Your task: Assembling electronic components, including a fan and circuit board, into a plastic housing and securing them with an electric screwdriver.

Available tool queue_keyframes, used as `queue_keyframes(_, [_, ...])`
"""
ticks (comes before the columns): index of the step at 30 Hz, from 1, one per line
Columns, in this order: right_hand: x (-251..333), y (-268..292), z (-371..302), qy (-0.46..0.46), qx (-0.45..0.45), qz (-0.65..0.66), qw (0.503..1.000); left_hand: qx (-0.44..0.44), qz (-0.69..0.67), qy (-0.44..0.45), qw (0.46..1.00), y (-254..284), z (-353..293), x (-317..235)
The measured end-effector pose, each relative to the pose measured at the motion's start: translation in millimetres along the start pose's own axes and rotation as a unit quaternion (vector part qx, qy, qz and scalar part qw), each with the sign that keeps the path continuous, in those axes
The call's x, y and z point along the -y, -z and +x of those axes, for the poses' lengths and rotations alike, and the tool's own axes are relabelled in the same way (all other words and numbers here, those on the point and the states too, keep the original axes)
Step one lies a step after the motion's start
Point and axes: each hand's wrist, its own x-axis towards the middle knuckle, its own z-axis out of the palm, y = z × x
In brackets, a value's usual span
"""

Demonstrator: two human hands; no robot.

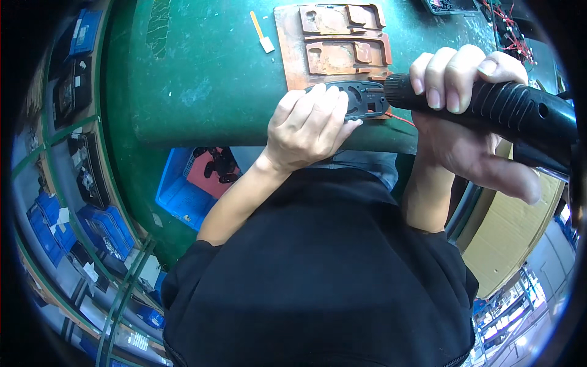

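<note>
My left hand [309, 125] is closed around one end of a dark grey plastic housing [369, 99], at the near edge of a brown fixture [292, 61]. The housing has round and square openings, and my fingers hide its left part. In my right hand [452, 131] is a thick black electric screwdriver [504, 104], fingers wrapped over its ribbed grip and thumb underneath. Its ribbed nose points left, close to the housing's right end; the tip and any contact cannot be made out. A thin red wire [402, 118] runs out near the housing's right end.
Two moulded recesses lie in the fixture on the green table [202, 79]. An orange-handled brush [262, 32] lies left of it. Top right are a dark tray [452, 6] and red wires [516, 46]. A blue bin [174, 186], shelving [98, 177] and a cardboard box [513, 232] surround me.
</note>
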Motion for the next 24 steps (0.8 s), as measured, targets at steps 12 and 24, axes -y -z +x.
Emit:
queue_keyframes(12, [-8.3, -3.9, -0.9, 0.004, -0.001, -0.015, 1.000, 0.007, 0.034, 0.006, 0.999, -0.3, -0.3, -2.2])
queue_keyframes(24, [-4.3, -5.6, 4.0, 0.014, 0.115, -0.074, 0.990, -0.011, 0.039, 0.006, 0.999, -4.6, -2.8, -3.3])
